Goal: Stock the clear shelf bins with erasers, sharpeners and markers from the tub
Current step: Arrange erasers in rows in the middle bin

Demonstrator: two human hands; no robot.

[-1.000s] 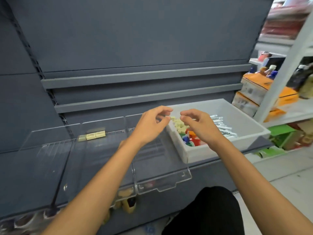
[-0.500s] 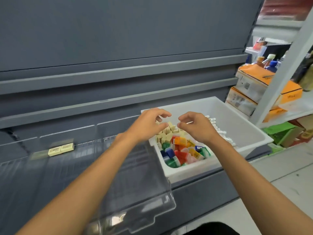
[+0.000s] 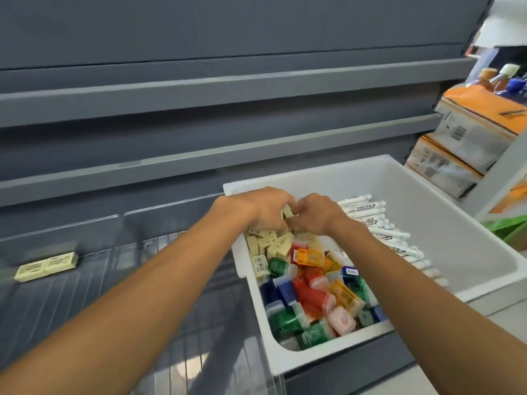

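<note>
The white tub (image 3: 433,201) sat on the grey shelf (image 3: 350,366), at the right end, just beside the clear bins (image 3: 159,218). Inside it, cream erasers (image 3: 268,246) were heaped in the far left corner. Sharpeners (image 3: 310,295) in red, green, blue, orange and pink filled the near part. White markers (image 3: 370,212) lay side by side along the right of both piles. The rest of the tub to the right was bare white floor.

Both hands were down in the tub over the eraser heap, knuckles up and nearly touching each other. The left hand (image 3: 261,209) had its fingers curled down into the pile, closed round erasers, with 1 eraser standing up at its fingertips. The right hand (image 3: 316,215) had its fingers curled too, bent in towards that same eraser. Its fingertips were hidden under the knuckles, so whether it had hold of anything I could not tell. Both forearms were bare and reached in from the near edge.

In the bins, 2 more erasers (image 3: 47,266) lay flat, touching end to end, against the back wall of a bin well to the left. The bin next to the tub showed only its ribbed clear floor.

On white shelving at the far right stood 2 stacked orange-topped boxes (image 3: 479,124), with blurred bottles (image 3: 504,74) behind them.
</note>
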